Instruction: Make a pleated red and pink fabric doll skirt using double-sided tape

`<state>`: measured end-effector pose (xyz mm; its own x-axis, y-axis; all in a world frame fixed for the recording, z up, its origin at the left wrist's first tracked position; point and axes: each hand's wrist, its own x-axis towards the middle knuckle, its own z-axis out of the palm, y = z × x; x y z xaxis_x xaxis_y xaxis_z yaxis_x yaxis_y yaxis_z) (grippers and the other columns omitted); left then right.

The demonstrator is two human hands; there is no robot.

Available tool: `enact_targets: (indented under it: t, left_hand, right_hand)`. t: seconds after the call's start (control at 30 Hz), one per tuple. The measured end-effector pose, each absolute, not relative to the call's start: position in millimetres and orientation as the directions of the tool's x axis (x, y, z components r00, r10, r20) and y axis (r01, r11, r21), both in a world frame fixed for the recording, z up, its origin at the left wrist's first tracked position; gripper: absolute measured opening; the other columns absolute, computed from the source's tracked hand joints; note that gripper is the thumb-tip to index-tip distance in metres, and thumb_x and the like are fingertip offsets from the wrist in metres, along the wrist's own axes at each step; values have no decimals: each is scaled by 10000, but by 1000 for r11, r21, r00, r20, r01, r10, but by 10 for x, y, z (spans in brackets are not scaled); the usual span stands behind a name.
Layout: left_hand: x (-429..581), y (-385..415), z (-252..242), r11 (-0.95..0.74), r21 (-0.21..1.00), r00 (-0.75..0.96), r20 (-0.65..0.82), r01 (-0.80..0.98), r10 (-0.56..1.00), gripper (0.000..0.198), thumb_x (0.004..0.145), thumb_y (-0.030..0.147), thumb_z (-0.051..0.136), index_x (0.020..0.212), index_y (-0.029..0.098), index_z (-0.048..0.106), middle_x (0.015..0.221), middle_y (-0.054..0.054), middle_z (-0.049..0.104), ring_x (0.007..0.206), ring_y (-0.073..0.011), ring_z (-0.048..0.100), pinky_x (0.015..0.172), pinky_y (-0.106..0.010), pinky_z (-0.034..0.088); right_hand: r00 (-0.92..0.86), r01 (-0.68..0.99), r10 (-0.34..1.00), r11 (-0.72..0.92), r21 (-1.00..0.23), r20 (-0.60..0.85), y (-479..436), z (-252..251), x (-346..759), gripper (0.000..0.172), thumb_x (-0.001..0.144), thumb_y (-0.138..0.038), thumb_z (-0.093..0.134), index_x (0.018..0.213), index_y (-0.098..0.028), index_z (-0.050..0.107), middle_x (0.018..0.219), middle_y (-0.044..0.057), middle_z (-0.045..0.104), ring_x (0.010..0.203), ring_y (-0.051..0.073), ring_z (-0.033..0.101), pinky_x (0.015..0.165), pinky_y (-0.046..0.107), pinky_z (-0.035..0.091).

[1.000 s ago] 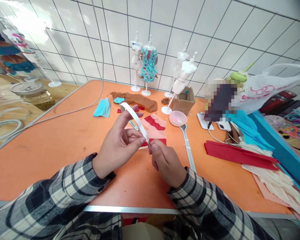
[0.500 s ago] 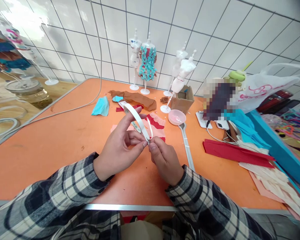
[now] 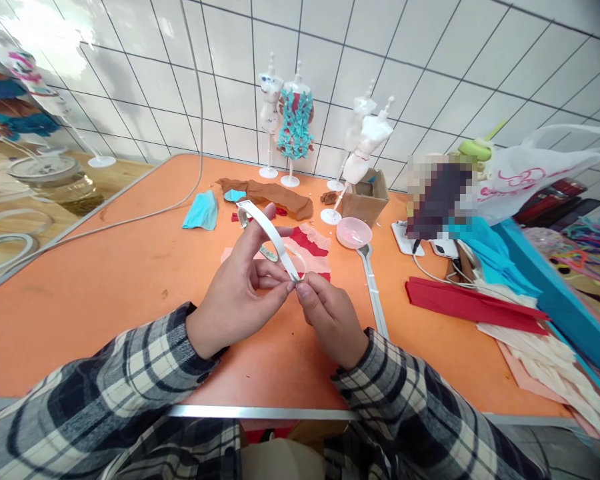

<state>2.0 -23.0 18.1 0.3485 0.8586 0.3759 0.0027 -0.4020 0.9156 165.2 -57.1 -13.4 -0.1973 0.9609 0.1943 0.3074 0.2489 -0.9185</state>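
My left hand (image 3: 235,293) holds a narrow roll of white tape (image 3: 269,230), its index finger inside the ring. Print shows on the roll's inner side. The left thumb presses at the near lower edge of the roll. There my right hand (image 3: 333,320) is closed in a pinch, its fingertips meeting the left thumb. A thin pale strip curves up beside the roll from that spot; how it joins the roll is hard to make out. Beneath and behind the hands lie pink paper (image 3: 315,233) and red paper (image 3: 311,244).
Mannequin stands, one with a blue-ruffled dress (image 3: 296,127), line the back by a cardboard box (image 3: 373,193). Right of my hands are a pink bowl (image 3: 354,233), grey scissors or tongs-like tool (image 3: 373,287) and folded red paper (image 3: 470,303). A cable (image 3: 130,223) crosses the left side.
The roll has tilted slightly, and its far end has shifted a little up and left. The thin strip's curve looks changed. Both hands keep nearly the same place and grip.
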Motion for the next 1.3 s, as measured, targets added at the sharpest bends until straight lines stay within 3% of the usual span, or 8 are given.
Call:
enact_targets:
  t: [0.33, 0.63, 0.77, 0.97, 1.13, 1.3]
  left_hand:
    - [29, -235, 181, -387, 922, 348, 372, -29, 860, 920, 789, 122, 698, 1521, 401, 214, 1518, -128, 395, 682, -74, 679, 631, -238, 618]
    - [23, -211, 134, -376, 926, 353, 368, -49, 860, 948, 788, 190, 735, 1528, 417, 188, 1516, -117, 390, 736, -119, 687, 675, -302, 625]
    - [14, -197, 146, -368, 928, 335, 364, -54, 869, 862, 822, 241, 716, 1525, 378, 235, 1455, -107, 466, 835, -147, 690, 783, -341, 624]
    - [-6, -150, 120, -383, 923, 282, 376, -31, 883, 790, 857, 273, 688, 1526, 343, 275, 1307, -90, 597, 755, -114, 650, 701, -263, 613]
    - [-12, -139, 99, -397, 917, 231, 395, -37, 889, 787, 865, 256, 682, 1528, 345, 269, 1288, -82, 613, 821, -146, 686, 740, -287, 615]
    - [0, -165, 124, -375, 926, 181, 374, -27, 910, 799, 867, 241, 683, 1533, 346, 254, 1161, -60, 671, 713, -129, 692, 656, -271, 615]
  right_hand:
    - [-200, 253, 973, 163, -954, 114, -574, -148, 1644, 339, 986, -463, 416, 761, -214, 456, 557, -66, 389, 523, 101, 372, 508, 240, 268]
    - [-197, 264, 976, 148, -953, 97, -558, -155, 1654, 333, 988, -457, 415, 762, -215, 450, 559, -69, 362, 524, 101, 362, 505, 240, 262]
    - [-186, 275, 977, 150, -950, 101, -547, -155, 1678, 354, 991, -472, 407, 746, -218, 440, 551, -64, 394, 532, 107, 385, 509, 240, 279]
    - [-221, 266, 969, 170, -949, 111, -570, -145, 1662, 388, 994, -499, 391, 721, -224, 411, 541, -59, 392, 519, 111, 382, 494, 246, 267]
    - [-226, 269, 968, 166, -949, 106, -582, -141, 1649, 382, 993, -509, 386, 748, -221, 442, 539, -62, 388, 514, 109, 381, 491, 242, 268]
    - [-234, 248, 969, 139, -959, 80, -570, -147, 1637, 359, 982, -499, 407, 770, -215, 469, 536, -69, 391, 503, 103, 378, 487, 232, 264]
